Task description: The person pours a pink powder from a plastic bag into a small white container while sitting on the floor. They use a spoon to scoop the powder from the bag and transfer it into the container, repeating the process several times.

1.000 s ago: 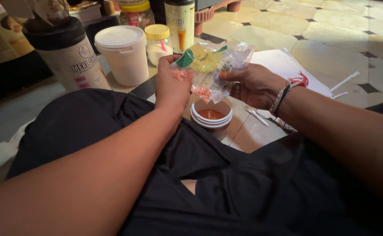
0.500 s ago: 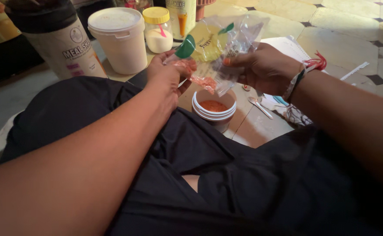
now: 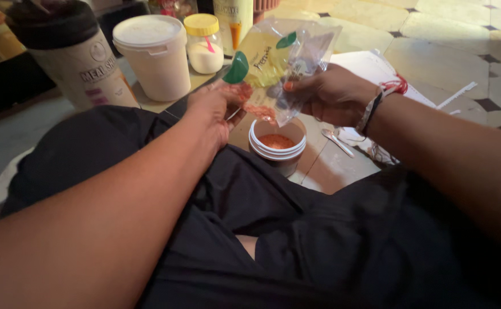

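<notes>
You're pinching the clear plastic pouch (image 3: 273,63) with both hands, left hand (image 3: 213,109) and right hand (image 3: 325,94) closed on its edges, tipping orange powder into the small white tub (image 3: 277,150) just below your fingers; it looks light, floppy and probably slippery.
</notes>
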